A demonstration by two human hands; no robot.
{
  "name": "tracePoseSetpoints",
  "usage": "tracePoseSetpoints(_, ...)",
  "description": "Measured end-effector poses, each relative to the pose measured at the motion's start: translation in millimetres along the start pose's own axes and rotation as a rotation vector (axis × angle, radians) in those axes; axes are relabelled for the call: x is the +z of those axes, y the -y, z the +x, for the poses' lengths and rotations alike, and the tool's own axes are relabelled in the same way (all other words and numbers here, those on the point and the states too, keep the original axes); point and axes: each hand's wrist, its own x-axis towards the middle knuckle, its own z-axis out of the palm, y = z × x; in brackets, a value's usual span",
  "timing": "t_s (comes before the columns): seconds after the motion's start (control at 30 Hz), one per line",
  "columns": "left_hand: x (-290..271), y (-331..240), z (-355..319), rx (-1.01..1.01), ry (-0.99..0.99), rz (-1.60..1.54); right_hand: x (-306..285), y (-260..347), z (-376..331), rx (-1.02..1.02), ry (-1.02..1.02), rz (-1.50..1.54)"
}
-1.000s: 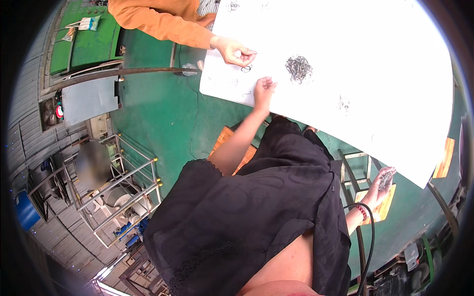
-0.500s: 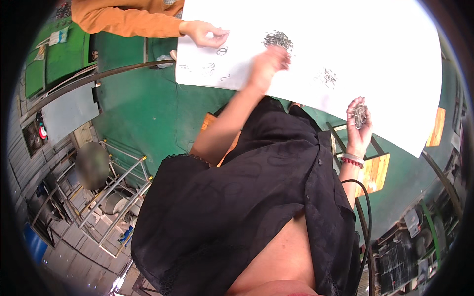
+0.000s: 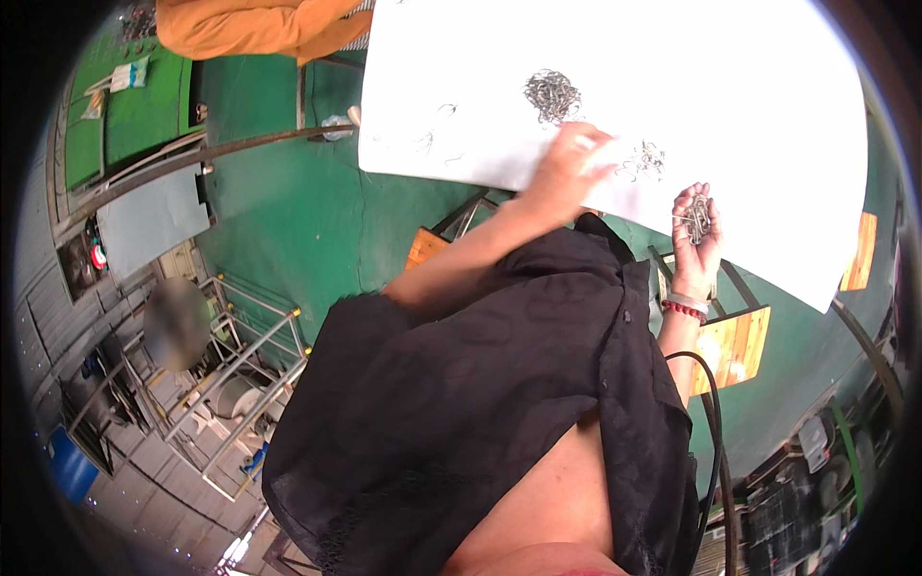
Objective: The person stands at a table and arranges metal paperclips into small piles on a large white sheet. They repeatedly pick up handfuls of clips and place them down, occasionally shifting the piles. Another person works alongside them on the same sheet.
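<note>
My right hand [image 3: 699, 257], palm up at the near edge of the white table [image 3: 759, 115], cups a small heap of thin, bent silvery metal hooks [image 3: 697, 219]. Over the table edge, my left hand [image 3: 562, 173] is smeared by motion. Its fingers point toward a loose scatter of the same hooks [image 3: 649, 159]. Whether anything is between its fingertips I cannot make out. Just beyond it lies a larger, denser pile of dark hooks [image 3: 552, 96]. A few single hooks [image 3: 447, 109] lie farther left on the tabletop.
A person's orange sleeve [image 3: 259, 29] shows at the far left of the table. Wooden stools [image 3: 735, 346] stand under the near edge, on a green floor [image 3: 279, 230]. A metal-tube frame [image 3: 240, 384] stands at left. A black cable [image 3: 715, 413] hangs beside my right arm.
My left hand has moved right and nearer, from the dense pile toward the smaller scatter. The other person's hand has left the table. My right hand still holds its heap.
</note>
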Motion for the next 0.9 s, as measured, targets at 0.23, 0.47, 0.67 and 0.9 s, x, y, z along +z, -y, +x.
tracePoseSetpoints(0.23, 23.9, 151.6, -6.1, -0.189, -0.139, 0.447, 8.3, 22.6, -17.4, -0.138, 0.042, 0.14)
tracePoseSetpoints(0.47, 50.4, 173.1, 47.0, -0.032, -0.111, 0.348, -6.2, 37.4, -34.0, -0.23, -0.028, 0.104)
tracePoseSetpoints(0.67, 55.3, 136.1, 33.1, 0.099, -0.005, 0.484, -23.7, 48.7, -31.2, -0.247, -0.045, 0.049)
tracePoseSetpoints(0.9, 58.9, 155.0, 34.1, 0.102, -0.014, 0.616, -10.1, 44.8, -35.5, -0.24, -0.066, 0.002)
